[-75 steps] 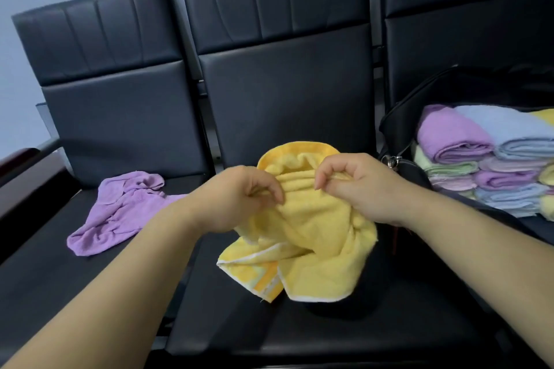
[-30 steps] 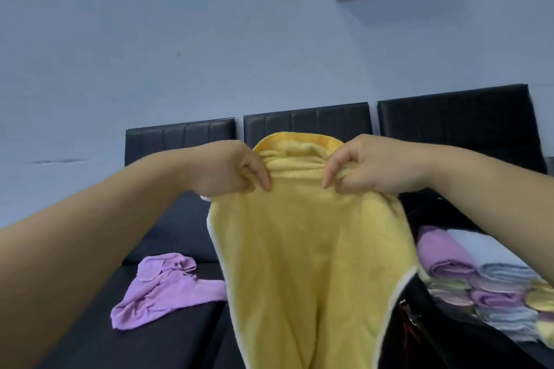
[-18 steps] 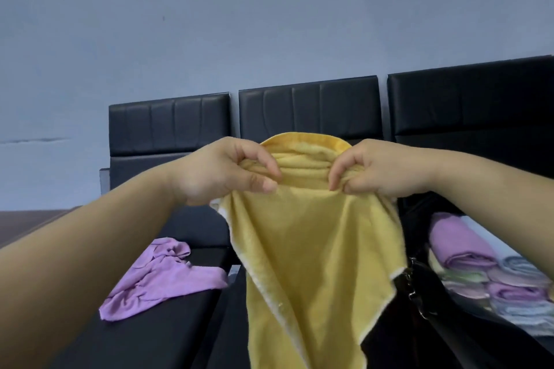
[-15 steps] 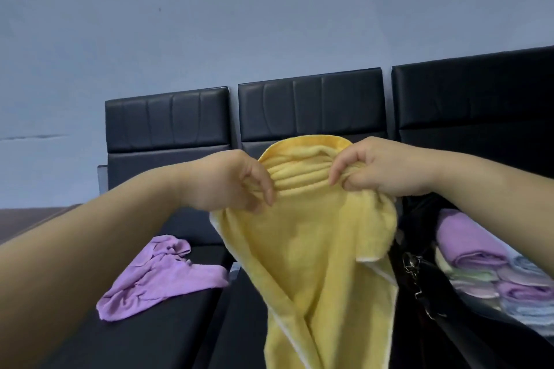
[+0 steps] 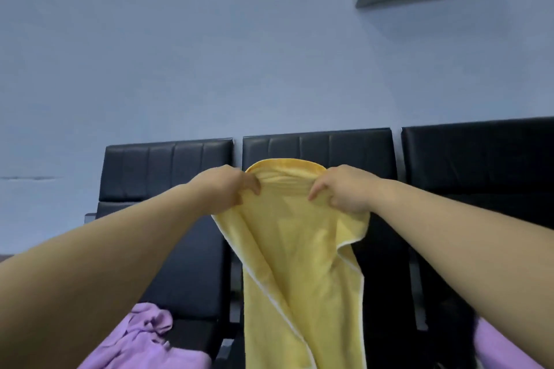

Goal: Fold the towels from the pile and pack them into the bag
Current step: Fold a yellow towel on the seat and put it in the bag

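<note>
We are holding the soft yellow cloth towel (image 5: 299,252) up before the black padded bench (image 5: 168,172), left hand (image 5: 229,190) and right hand (image 5: 344,193) pinching its bunched top edge. It is hanging floppy and light, so we are guessing the corners are best to grab.

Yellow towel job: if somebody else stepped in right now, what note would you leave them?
Left hand and right hand each pinch the top edge of the yellow towel, held up before the black seats; it hangs unfolded.
Purple towel lies crumpled on the left seat.
Bag not clear in this view; purple fabric shows at the lower right edge.
Done: no fold yet.
Left: fold the yellow towel, pack it, then the purple towel.
</note>
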`<state>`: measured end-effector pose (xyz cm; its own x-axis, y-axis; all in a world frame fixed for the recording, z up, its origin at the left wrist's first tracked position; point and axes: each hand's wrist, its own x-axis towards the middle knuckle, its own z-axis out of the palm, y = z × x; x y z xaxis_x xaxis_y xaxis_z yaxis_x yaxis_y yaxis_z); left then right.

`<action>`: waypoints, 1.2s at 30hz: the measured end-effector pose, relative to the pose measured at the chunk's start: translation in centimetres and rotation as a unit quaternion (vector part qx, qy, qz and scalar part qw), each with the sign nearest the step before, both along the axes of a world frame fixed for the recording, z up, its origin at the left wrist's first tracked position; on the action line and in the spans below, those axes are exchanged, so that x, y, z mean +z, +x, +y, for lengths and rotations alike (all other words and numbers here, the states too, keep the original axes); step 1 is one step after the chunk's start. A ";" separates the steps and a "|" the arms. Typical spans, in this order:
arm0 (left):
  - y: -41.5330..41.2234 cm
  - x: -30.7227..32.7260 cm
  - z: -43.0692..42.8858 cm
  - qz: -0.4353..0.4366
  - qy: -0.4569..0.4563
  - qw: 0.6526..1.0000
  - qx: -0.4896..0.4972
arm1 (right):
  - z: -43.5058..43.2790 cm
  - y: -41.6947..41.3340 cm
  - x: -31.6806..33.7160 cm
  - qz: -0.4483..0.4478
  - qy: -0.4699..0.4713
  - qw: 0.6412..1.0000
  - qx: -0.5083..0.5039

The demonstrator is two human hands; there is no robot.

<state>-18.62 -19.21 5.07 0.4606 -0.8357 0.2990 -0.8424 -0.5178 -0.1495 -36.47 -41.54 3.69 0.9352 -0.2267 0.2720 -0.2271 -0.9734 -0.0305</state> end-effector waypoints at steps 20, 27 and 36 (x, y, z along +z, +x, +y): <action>-8.5 -11.0 7.9 0.495 -0.196 0.831 -0.161 | 3.9 -11.6 -9.5 0.084 0.113 0.989 0.055; -10.0 -23.0 10.7 0.727 -0.120 0.665 -0.121 | 5.2 -15.8 -20.4 0.155 0.392 0.906 0.033; -9.4 -34.1 7.9 0.471 -0.015 0.881 -0.034 | 6.0 -13.2 -31.6 0.108 0.366 0.924 -0.033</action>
<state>-28.00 -11.27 -29.03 0.4648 -0.8693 -0.1679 -0.6144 -0.4532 0.6458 -49.69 -35.51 -27.92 0.9271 -0.3344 -0.1691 -0.3636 -0.6936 -0.6218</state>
